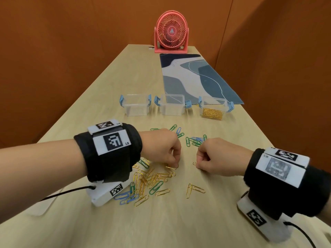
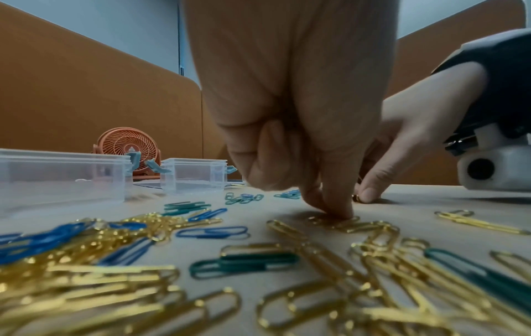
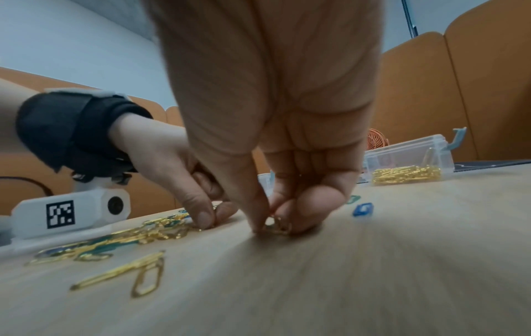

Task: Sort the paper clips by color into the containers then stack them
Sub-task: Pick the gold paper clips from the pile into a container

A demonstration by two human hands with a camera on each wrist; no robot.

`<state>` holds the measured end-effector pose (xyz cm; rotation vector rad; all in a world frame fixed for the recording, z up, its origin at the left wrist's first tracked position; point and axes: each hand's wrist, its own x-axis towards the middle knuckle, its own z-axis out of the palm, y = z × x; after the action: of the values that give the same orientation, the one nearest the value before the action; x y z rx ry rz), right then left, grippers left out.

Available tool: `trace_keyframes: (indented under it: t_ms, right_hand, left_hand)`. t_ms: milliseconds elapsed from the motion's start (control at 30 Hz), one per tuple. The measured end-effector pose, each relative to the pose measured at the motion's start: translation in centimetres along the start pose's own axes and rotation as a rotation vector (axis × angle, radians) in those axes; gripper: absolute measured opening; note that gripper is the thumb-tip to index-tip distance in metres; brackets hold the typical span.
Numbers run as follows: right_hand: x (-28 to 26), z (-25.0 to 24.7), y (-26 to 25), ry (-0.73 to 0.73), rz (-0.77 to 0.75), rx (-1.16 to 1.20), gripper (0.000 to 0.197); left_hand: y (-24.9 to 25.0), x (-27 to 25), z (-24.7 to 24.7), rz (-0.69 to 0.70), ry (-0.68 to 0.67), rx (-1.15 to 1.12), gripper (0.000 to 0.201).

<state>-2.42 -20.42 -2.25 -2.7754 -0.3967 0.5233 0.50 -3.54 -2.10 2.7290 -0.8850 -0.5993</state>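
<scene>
Right hand (image 3: 287,181) fingers (image 3: 258,218) pinch a gold clip (image 3: 277,226) on the worktop (image 1: 179,221). Left hand (image 1: 161,149) fingers (image 2: 339,204) pinch another gold clip (image 2: 333,220) just beside.

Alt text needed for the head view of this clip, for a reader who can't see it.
Both hands work at a scatter of clips on a wooden table: the left hand and right hand each pinch a gold paper clip. Behind stand three clear containers; only the right container holds gold clips. Green and blue clips remain loose.

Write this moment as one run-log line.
left hand: pinching gold clip on table | right hand: pinching gold clip | right container: gold clips | other two: empty
</scene>
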Motion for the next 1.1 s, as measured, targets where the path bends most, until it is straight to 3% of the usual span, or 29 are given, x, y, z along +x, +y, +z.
trace_keyframes:
  t_ms: [100,200,400,600,733,833,933,1000,1100]
  right_hand:
    - [-0.2,-0.2,0.3,0.06,-0.033,0.071,0.015]
    - [-0.6,-0.6,0.3,0.026,-0.01,0.385,0.005]
    - [-1.6,-1.2,0.1,-0.143,0.09,0.904,0.017]
    - [-1.9,-0.8,-0.6,-0.215,0.195,1.057,0.023]
    - [-2.2,-0.1,-0.6,-0.182,0.128,0.797,0.024]
    - [-2.7,0.6,-0.7,-0.071,0.029,0.348,0.023]
    - [-3.0,1.2,-0.8,-0.049,-0.021,0.069,0.033]
    - [-2.9,1.3,-1.0,-0.05,-0.053,0.039,0.029]
    - [-2.2,1.3,-1.2,-0.059,-0.095,0.06,0.012]
  left_hand:
    - [0.2,-0.3,0.3,-0.014,-0.076,0.05,0.019]
    - [-0.1,-0.7,-0.2,-0.077,-0.092,-0.002,0.029]
    - [-1.3,-2.2,-1.6,-0.225,-0.136,-1.135,0.016]
    - [-2.6,-3.1,-1.2,-0.249,-0.139,-1.48,0.014]
    - [-2.8,-4.0,-1.1,-0.225,-0.132,-1.373,0.014]
    - [-3.0,-4.5,-0.7,-0.205,-0.102,-0.921,0.022]
    - [-3.2,-5.2,-0.2,-0.194,-0.083,-0.44,0.027]
    - [-3.3,-5.6,-0.1,-0.199,-0.086,-0.429,0.03]
    - [-3.6,-5.7,-0.3,-0.23,-0.07,-0.648,0.043]
